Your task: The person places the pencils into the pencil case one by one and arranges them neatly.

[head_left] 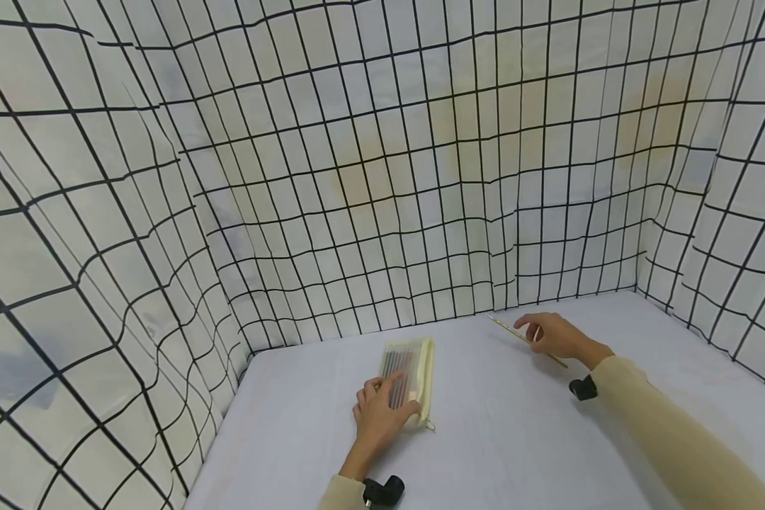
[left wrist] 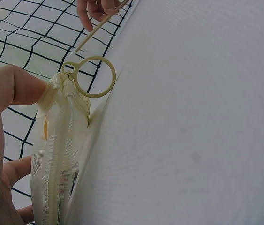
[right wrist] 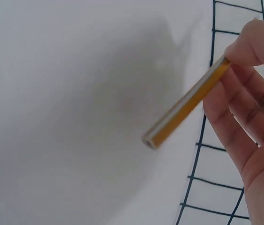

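Note:
A pale yellow mesh pencil case (head_left: 411, 347) lies on the white-covered table, several thin dark sticks showing through its side. My left hand (head_left: 377, 413) holds its near end, thumb at the zipped edge and fingers across the other side. From the zip hangs a yellow ring pull (left wrist: 112, 77). Farther to the right, my right hand (head_left: 557, 336) pinches a slim gold-yellow pencil (right wrist: 188, 103) between thumb and fingers. The pencil slants over the table with its pale tip pointing away to the left. Its blunt end faces the right wrist camera, its middle hidden by the fingers.
White sheets with a black grid (head_left: 370, 212) stand as walls behind the table and at both sides. The white tabletop (head_left: 484, 439) spreads between and in front of the hands. Each wrist carries a small black camera (head_left: 583, 387).

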Available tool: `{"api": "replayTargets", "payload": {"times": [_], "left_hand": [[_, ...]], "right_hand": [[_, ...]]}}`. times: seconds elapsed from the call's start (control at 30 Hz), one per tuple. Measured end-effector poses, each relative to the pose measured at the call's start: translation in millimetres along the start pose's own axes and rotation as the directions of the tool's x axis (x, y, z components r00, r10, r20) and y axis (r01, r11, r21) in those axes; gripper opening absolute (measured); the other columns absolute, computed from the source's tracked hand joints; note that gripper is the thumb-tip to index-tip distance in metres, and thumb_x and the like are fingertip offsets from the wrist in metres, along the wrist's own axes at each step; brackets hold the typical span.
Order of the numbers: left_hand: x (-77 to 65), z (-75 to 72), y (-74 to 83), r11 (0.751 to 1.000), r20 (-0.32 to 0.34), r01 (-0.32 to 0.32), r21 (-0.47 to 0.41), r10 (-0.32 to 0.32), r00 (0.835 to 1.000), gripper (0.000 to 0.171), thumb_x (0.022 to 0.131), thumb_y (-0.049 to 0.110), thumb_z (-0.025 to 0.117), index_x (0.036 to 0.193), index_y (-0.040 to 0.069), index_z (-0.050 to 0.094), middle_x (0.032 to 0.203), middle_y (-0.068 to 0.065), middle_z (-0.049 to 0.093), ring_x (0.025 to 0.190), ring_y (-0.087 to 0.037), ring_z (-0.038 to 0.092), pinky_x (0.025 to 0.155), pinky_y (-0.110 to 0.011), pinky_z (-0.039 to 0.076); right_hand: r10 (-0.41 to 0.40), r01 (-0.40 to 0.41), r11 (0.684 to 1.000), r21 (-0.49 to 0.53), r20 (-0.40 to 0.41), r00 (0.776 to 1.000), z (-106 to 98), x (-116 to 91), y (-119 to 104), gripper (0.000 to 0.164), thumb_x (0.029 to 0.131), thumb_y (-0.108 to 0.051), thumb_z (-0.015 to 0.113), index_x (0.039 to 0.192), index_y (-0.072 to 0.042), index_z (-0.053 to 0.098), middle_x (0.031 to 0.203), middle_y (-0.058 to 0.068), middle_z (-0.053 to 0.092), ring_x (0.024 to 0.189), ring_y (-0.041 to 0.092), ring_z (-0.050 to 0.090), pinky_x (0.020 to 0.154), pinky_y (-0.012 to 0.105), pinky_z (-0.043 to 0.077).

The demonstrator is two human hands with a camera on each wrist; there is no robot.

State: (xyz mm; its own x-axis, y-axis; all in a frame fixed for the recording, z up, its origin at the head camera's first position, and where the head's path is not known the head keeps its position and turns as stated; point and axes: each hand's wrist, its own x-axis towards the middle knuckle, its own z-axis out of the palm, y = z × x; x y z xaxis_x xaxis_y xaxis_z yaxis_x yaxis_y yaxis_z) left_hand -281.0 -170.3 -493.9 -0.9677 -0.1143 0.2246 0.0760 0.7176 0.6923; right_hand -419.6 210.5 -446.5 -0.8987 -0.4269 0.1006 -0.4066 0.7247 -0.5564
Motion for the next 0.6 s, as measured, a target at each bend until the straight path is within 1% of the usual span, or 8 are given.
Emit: {"api": "replayTargets", "payload": {"times": [0.2, 0.37, 0.47, 0.6], "left_hand": [[0.5, -0.2, -0.4, 1.000, -0.001, -0.001, 0.011, 0.001, 1.000, 0.079, 0.069, 0.046, 0.074, 0.144, 0.025, 0.058, 0.140, -0.016, 0.046, 0.127, -0.036, 0.037, 0.104, -0.060, 0.028], [0.7, -0.2, -0.7, 1.000, -0.001, 0.001, 0.019, -0.001, 1.000, 0.079, 0.069, 0.047, 0.074, 0.144, 0.026, 0.058, 0.141, -0.016, 0.046, 0.127, -0.035, 0.038, 0.104, -0.061, 0.028], [0.6, 0.1, -1.1, 1.000, -0.001, 0.002, 0.018, -0.002, 1.000, 0.078, 0.070, 0.046, 0.075, 0.144, 0.026, 0.058, 0.141, -0.016, 0.046, 0.127, -0.035, 0.038, 0.104, -0.061, 0.028], [0.6, 0.7, -1.5, 1.000, 0.000, 0.005, 0.015, -0.005, 1.000, 0.078, 0.070, 0.047, 0.074, 0.144, 0.027, 0.058, 0.141, -0.016, 0.046, 0.127, -0.035, 0.038, 0.104, -0.060, 0.028]], "right_hand": [[-0.028, 0.027, 0.995, 0.093, 0.003, 1.000, 8, 2, -14, 0.051, 0.083, 0.004, 0.065, 0.134, -0.006, 0.062, 0.098, 0.009, 0.063, 0.086, 0.021, 0.060, 0.069, 0.032, 0.053], [-0.014, 0.011, 0.980, 0.201, 0.013, 1.000, 18, 3, -24, 0.052, 0.085, 0.003, 0.064, 0.137, -0.003, 0.059, 0.095, 0.009, 0.062, 0.079, 0.020, 0.060, 0.066, 0.032, 0.054], [0.017, -0.025, 0.958, 0.286, 0.030, 0.999, 25, 4, -31, 0.054, 0.085, 0.003, 0.064, 0.138, -0.001, 0.056, 0.095, 0.010, 0.061, 0.076, 0.020, 0.061, 0.066, 0.033, 0.055], [0.079, -0.093, 0.917, 0.387, 0.051, 0.996, 38, 6, -42, 0.056, 0.084, 0.002, 0.065, 0.140, -0.002, 0.055, 0.096, 0.012, 0.061, 0.076, 0.021, 0.062, 0.069, 0.036, 0.058]]}}
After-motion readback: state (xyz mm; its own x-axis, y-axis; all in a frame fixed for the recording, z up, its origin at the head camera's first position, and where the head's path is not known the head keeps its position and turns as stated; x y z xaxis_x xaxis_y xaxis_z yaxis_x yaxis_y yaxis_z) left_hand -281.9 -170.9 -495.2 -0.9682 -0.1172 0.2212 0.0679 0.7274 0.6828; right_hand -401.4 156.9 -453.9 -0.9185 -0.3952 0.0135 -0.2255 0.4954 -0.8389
